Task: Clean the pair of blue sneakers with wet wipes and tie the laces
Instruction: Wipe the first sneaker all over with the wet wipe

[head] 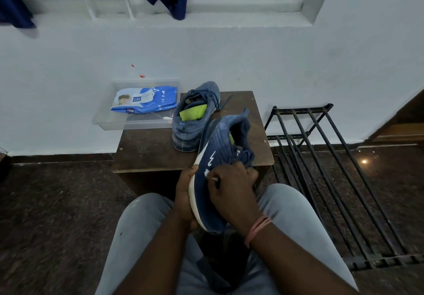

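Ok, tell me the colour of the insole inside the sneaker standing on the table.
Lime green insole, clearest in the head view.

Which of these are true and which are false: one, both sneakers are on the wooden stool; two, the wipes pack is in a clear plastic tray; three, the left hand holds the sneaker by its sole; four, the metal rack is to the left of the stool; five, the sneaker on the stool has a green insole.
1. False. Only one sneaker on the stool rests on the wooden stool; the held sneaker is in the person's hands.
2. True. The wipes pack lies in the clear plastic tray.
3. True. The left hand grips its sole.
4. False. The metal rack stands to the stool's right.
5. True.
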`<state>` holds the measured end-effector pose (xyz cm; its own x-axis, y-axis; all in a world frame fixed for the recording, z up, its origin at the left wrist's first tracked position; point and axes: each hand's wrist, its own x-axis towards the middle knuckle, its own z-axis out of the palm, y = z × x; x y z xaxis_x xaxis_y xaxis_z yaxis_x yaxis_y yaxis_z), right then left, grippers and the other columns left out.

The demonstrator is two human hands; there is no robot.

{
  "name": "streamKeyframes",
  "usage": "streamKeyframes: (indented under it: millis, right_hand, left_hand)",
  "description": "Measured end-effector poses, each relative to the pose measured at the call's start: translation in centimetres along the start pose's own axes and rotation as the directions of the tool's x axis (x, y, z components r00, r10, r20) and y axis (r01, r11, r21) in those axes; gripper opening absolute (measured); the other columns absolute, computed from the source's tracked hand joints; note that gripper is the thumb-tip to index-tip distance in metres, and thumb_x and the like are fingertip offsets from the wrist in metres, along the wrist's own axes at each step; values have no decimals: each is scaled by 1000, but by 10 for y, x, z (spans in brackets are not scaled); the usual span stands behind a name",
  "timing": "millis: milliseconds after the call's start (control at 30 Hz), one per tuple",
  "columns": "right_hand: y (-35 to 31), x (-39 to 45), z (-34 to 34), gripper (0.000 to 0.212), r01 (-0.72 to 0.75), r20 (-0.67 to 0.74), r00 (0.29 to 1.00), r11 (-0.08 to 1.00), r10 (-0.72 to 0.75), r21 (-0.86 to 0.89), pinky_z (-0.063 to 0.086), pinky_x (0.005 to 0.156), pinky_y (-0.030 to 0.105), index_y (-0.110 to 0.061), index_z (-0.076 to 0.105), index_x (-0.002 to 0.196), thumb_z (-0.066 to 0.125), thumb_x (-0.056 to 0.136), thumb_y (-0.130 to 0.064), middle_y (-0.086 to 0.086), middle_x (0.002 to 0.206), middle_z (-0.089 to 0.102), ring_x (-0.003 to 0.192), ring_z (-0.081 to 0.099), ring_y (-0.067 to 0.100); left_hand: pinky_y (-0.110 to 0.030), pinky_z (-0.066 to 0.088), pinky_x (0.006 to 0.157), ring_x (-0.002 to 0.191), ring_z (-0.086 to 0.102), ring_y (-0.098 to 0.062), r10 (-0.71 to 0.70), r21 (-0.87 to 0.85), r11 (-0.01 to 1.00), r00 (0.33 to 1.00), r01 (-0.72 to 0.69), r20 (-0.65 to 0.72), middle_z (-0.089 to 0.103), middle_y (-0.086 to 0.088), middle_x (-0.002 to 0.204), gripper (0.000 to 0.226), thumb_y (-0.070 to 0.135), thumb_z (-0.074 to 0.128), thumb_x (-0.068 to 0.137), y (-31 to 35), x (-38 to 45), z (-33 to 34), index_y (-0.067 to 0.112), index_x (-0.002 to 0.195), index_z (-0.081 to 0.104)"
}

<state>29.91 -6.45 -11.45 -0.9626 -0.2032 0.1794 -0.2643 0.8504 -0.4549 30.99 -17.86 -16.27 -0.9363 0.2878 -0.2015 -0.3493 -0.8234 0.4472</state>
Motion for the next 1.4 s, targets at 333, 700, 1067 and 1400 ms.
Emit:
streamKeyframes:
  millis: [333, 700, 1067, 1400]
  right_hand:
    - [0, 18, 2, 15, -147, -120, 982, 989, 148, 18, 21, 74, 38, -24, 59, 74, 55, 89, -24, -7, 80, 61, 92, 49, 21]
    - [19, 37, -13, 16, -115, -226, 970, 985, 84, -127, 16, 74, 37, -27, 59, 74, 59, 90, -28, -9, 81, 63, 87, 51, 20]
    - [25, 45, -17, 16, -219, -212, 954, 976, 213, -3, 20, 80, 39, -28, 57, 77, 48, 91, -31, -10, 82, 60, 95, 52, 20]
    - [35, 13, -14, 14, -27, -272, 946, 876, 178, 481, 45, 95, 47, -31, 56, 86, 64, 96, -26, -17, 104, 53, 110, 54, 12]
  left_hand:
    - [-35, 57, 92, 101, 72, -26, 43, -6, 999, 995, -43, -89, 75, -14, 110, 55, 42, 38, 97, 1, -3, 14, 9, 118, 76]
    - [-32, 61, 73, 86, 74, -24, 83, 34, 996, 981, -78, -175, 76, -14, 102, 50, 38, 44, 91, -1, -1, 20, 8, 115, 76]
    - [-39, 54, 92, 102, 69, -30, -17, 90, 995, 980, 35, -197, 71, -19, 117, 54, 40, 39, 97, 0, -4, 18, 8, 122, 74]
    - [-41, 57, 93, 112, 68, -31, -121, 175, 972, 972, 158, -201, 67, -20, 129, 58, 48, 44, 100, 15, -13, 30, 7, 133, 66]
